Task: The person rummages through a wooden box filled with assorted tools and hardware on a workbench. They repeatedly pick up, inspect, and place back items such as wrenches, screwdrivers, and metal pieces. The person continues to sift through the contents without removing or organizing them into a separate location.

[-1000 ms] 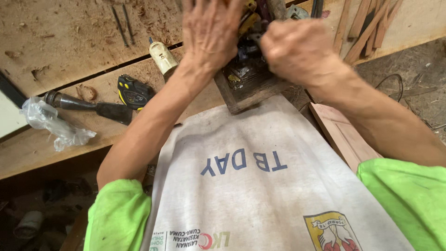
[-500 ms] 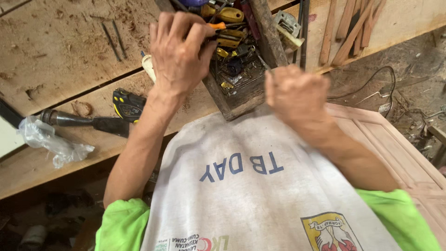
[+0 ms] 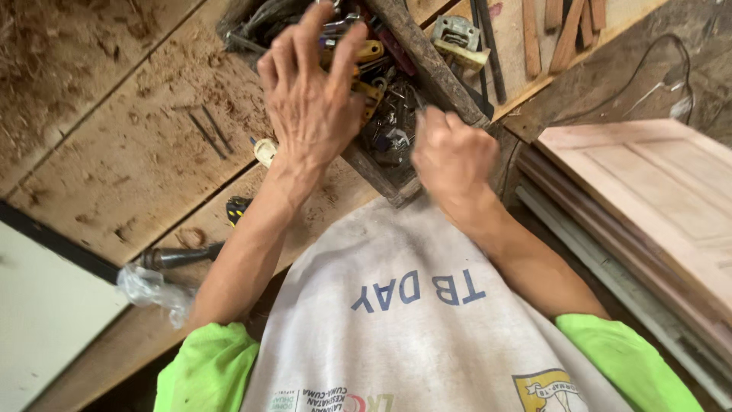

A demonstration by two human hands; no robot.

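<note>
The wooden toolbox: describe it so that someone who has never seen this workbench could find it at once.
Start at the sawdust-strewn plank workbench. At its near edge, just past the person's chest, sits the wooden toolbox, with the left hand spread over it. Unlike the loose tools around it, it is a dark open tray crammed with metal bits.

Left hand [image 3: 313, 99] spread over wooden toolbox [image 3: 427, 65]; right hand [image 3: 452, 156] fisted at box edge.

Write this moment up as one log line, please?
left hand: spread, reaching into wooden toolbox | right hand: closed, at toolbox's near corner, contents unclear | workbench: sawdust, loose nails
</note>
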